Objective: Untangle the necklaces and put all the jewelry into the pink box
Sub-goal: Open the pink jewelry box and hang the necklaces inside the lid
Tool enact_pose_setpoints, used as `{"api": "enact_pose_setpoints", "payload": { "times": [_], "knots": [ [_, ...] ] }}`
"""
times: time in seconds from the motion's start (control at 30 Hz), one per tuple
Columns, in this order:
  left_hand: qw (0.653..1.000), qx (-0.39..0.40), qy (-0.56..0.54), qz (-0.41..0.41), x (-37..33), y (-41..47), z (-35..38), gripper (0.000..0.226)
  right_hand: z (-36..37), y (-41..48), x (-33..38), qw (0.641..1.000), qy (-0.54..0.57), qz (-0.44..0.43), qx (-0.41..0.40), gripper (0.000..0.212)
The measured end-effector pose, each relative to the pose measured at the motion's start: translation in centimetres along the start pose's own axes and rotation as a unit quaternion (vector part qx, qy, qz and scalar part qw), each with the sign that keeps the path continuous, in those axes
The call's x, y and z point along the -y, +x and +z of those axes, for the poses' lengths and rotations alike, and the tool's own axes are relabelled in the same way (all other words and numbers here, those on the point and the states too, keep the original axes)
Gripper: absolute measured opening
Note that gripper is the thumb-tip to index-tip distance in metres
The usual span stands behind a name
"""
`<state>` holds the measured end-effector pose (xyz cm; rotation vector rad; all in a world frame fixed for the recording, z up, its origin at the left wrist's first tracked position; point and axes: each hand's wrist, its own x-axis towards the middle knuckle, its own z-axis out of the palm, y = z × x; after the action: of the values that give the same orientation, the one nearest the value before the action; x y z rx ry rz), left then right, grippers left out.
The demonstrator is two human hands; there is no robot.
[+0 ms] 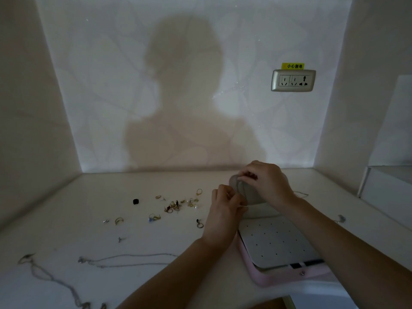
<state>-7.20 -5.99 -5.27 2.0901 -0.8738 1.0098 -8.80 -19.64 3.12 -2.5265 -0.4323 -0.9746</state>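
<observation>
While my left hand (pixel 223 210) and right hand (pixel 267 181) each pinch a thin necklace chain (pixel 239 188) over the open pink box (pixel 281 277), loose rings and earrings (pixel 176 205) lie scattered on the table (pixel 89 197) just left of it.

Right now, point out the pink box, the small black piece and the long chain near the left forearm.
pink box (pixel 286 279): head view, on its pink front wall.
small black piece (pixel 136 201): head view, on its middle.
long chain (pixel 138 255): head view, on its upper strand.

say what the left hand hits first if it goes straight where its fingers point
Likely the grey rounded panel right ahead of the left hand; depth is unclear.
</observation>
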Motion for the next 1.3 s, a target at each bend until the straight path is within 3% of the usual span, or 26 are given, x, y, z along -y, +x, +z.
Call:
{"api": "enact_pose_setpoints", "payload": {
  "times": [0.17,0.4,0.63,0.8,0.9,1.0,1.1,1.2,1.3],
  "knots": [
    [1.0,-0.004,0.005,0.003,0.0,0.0,0.1,0.012,0.3,-0.6,0.2,0.997,-0.049,-0.05,-0.01,0.008],
    [1.0,0.015,-0.002,-0.009,0.1,-0.1,0.1,0.015,1.1,-0.5,-1.1,0.997,0.054,0.012,0.047,0.016],
    [0.994,0.074,-0.022,-0.072,0.8,0.1,0.2,0.016,2.0,-2.5,-1.1,0.997,0.0,0.018,0.077,0.015],
    [0.957,0.222,-0.032,-0.184,1.3,0.8,-1.0,0.027,2.0,-3.6,-1.0,0.983,-0.004,0.062,0.172,0.016],
    [0.949,0.248,-0.04,-0.188,1.0,1.6,-3.2,0.027,1.7,-3.5,-0.1,0.98,0.007,0.081,0.184,0.032],
    [0.942,0.273,-0.019,-0.194,1.4,2.5,-7.0,0.026,1.9,-2.9,1.1,0.974,0.025,0.097,0.205,0.025],
    [0.917,0.333,0.033,-0.215,3.5,2.5,-12.3,0.026,3.0,-2.3,2.9,0.975,0.037,0.076,0.207,0.018],
    [0.871,0.413,0.115,-0.241,6.4,1.5,-17.3,0.025,4.6,-1.6,5.5,0.973,0.045,0.032,0.225,0.018],
    [0.841,0.428,0.169,-0.284,8.8,-0.4,-21.0,0.027,6.2,-1.4,8.3,0.962,0.068,0.002,0.266,0.018]
  ]
}}
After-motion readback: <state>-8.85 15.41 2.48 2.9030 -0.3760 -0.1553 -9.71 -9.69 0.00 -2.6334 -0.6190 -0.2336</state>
